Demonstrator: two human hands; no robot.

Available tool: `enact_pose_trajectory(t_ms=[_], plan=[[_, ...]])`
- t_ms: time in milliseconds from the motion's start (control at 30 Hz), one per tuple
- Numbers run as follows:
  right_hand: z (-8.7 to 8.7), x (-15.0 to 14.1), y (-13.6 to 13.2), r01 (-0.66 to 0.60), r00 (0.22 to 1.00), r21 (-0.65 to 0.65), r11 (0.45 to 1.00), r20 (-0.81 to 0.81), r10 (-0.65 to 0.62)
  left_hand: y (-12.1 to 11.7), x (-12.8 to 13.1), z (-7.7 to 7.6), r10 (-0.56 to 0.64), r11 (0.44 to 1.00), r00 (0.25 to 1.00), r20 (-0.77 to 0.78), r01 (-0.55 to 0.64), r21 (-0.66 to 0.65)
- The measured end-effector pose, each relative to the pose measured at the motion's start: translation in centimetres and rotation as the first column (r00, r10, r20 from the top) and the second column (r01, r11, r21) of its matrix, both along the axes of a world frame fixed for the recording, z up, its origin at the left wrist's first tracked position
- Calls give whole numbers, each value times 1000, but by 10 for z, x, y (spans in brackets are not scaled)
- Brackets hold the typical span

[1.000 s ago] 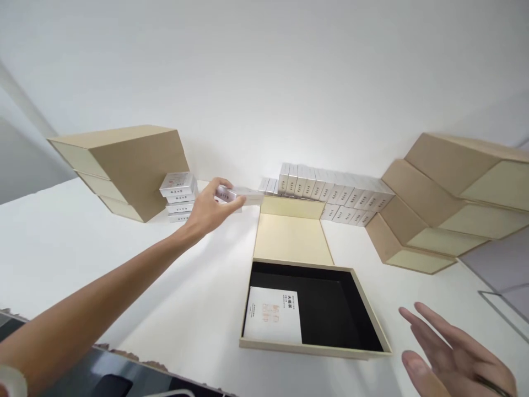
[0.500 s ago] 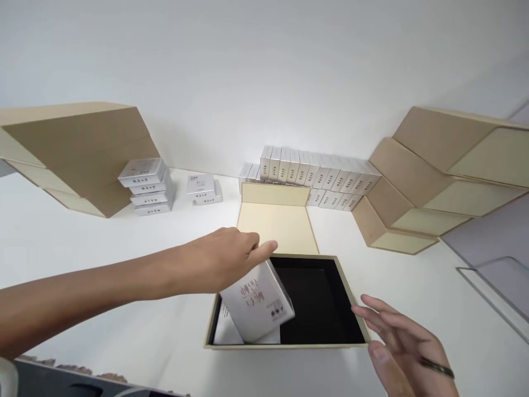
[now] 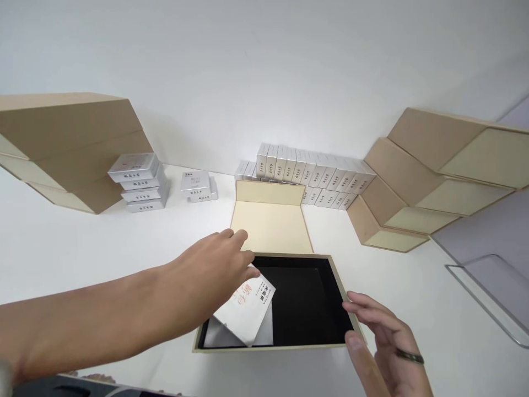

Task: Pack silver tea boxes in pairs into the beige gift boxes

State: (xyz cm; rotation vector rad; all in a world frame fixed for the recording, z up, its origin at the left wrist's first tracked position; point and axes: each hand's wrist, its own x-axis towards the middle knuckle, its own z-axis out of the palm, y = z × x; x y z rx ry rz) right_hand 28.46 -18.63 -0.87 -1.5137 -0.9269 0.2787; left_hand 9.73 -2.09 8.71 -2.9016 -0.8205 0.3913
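Left-hand fingers (image 3: 242, 256) are curling down over a small white packet (image 3: 247, 309), gripping its upper edge and holding it tilted inside the open gift box (image 3: 343, 286), at the box's near-left corner; a second white packet is lying flat under it on the black lining. Left hand (image 3: 210, 270) is reaching in from the lower left, forearm stretching across the white counter (image 3: 82, 248), palm facing down. Right hand (image 3: 384, 342) is hovering at the box's near-right corner with fingers spread and loosely bent, gripping nothing, fingertips just beside the rim; a dark ring is showing on one finger. The box's cream lid (image 3: 270, 223) is lying open behind it. Farther back, a row of silver packets (image 3: 309, 173) is standing against the white wall, a short stack of silver packets (image 3: 140, 182) and a loose pair (image 3: 198, 186) are sitting to the left. Tan closed boxes are piling at far left (image 3: 70, 149) and far right (image 3: 433, 182).
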Motion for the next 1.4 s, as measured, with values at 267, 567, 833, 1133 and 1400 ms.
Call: enact_pose_trajectory(t_ms=[267,567,833,1133,1400], plan=[[-10,13,-7,-95,993,-80,992,64,100,-9,-3,-12,166,980,977,132,-149,-131],[-3,-5,-8,-50,982,-219,974,170,88,-22,13,-7,2,913,999,47,18,-408],[-9,-1,-8,-52,946,-297,953,290,142,-24,25,-5,-66,934,995,-74,36,-355],[-18,2,-4,-69,887,-333,940,411,210,-23,25,-13,-61,927,997,-48,39,-373],[-33,-12,-5,50,802,-213,976,590,87,1,-9,-19,355,882,622,698,24,-470]])
